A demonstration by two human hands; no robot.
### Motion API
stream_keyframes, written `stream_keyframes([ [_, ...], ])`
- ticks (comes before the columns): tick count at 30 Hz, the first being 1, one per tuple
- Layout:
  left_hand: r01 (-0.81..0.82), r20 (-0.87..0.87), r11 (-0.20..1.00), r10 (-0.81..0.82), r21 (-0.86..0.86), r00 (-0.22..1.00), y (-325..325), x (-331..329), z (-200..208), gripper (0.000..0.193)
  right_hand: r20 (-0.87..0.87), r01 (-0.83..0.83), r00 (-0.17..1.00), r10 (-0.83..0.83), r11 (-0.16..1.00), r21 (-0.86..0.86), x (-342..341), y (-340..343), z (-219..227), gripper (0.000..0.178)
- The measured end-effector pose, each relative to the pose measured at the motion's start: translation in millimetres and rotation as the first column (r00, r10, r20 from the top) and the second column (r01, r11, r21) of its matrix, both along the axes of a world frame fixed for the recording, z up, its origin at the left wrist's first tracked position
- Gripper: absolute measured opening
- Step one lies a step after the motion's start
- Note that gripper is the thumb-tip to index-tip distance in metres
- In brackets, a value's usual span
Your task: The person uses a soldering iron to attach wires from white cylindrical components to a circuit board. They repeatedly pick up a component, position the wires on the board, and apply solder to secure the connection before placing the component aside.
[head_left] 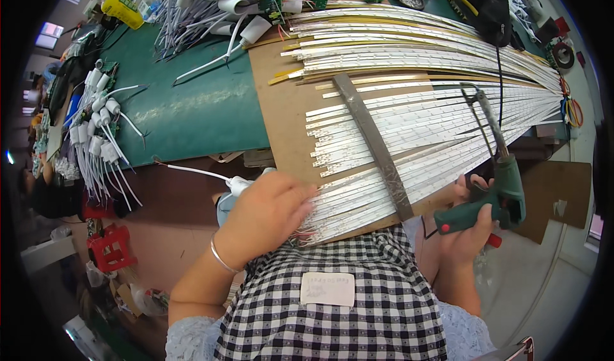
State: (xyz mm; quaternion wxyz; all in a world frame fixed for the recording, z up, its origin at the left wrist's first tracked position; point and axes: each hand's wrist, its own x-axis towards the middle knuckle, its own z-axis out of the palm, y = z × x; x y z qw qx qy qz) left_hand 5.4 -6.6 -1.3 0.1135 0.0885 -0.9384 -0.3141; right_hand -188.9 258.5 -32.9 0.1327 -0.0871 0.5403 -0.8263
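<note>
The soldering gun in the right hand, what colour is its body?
Dark green soldering gun, with a red part below, gripped by the right hand; head view.

A small white rectangular label [327, 288] with faint writing sits on the black-and-white checked cloth at the lower middle, just below the near edge of the brown board. A yellow bottle [123, 8] lies at the far left corner of the green table.
</note>
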Motion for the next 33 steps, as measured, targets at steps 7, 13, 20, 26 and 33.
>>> stream_keyframes([
  [7, -0.317, -0.270, 0.890, 0.233, -0.328, 0.934, -68, -19, 12, 0.018, -0.028, -0.028, 0.999, 0.027, 1.000, -0.003, 0, -3, 0, 0.056],
  [13, -0.497, -0.256, 0.756, 0.426, -0.426, 0.868, -158, -73, -9, 0.024, -0.046, -0.079, 0.996, 0.078, 0.997, -0.006, 5, -13, 13, 0.057],
  [20, -0.354, -0.120, 0.849, 0.334, -0.393, 0.935, -188, -72, -23, 0.026, -0.010, -0.073, 0.997, 0.073, 0.997, 0.010, 14, -14, 7, 0.057],
  [26, -0.320, 0.075, 0.932, 0.336, -0.172, 0.939, -187, 24, -9, 0.015, 0.021, -0.066, 0.998, 0.065, 0.995, 0.076, 16, -18, 9, 0.059],
  [33, -0.270, -0.007, 0.815, 0.311, -0.513, 0.951, -214, 93, 1, 0.028, -0.002, -0.136, 0.991, 0.137, 0.986, 0.093, 20, -21, 10, 0.059],
])
